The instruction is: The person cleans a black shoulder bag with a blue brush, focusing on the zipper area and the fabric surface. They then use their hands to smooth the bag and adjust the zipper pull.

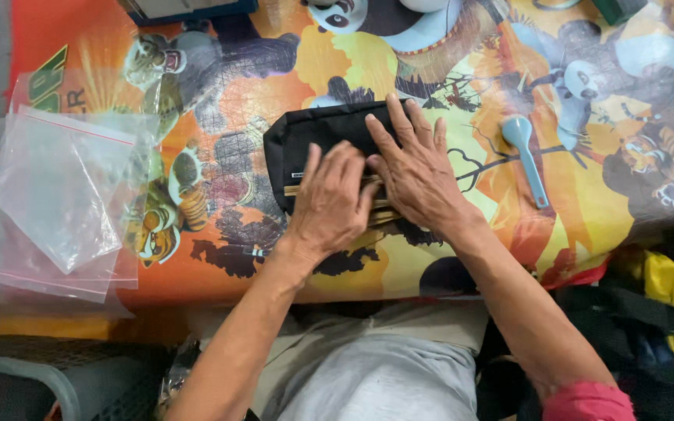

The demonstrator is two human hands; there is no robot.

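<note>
Pouch [317,136], black and soft, lay near the middle of the desk [587,210], which was covered with a bright cartoon-printed cloth. We saw both hands pressed on it from above. Our left hand [331,204] was curled over a small bundle of wooden sticks [376,212], its fingers bent around them, though we could not tell how firmly it gripped. Our right hand [415,168] lay flat and released, fingers spread across the pouch's right end, touching the left hand's fingertips.

The sticks poked out from under the hands at the pouch's lower edge. In our judgement, the work went best with the flat hand pinning the fabric steady while the other kept the sticks together and level with that edge, so none slipped sideways.

A stack of clear zip bags [52,199] sat well apart at the left edge of the desk. A pale blue spoon [528,156] lay to the right, apart from the pouch. Below the desk we saw grey shorts [376,366] and a yellow and black bag [657,312].
</note>
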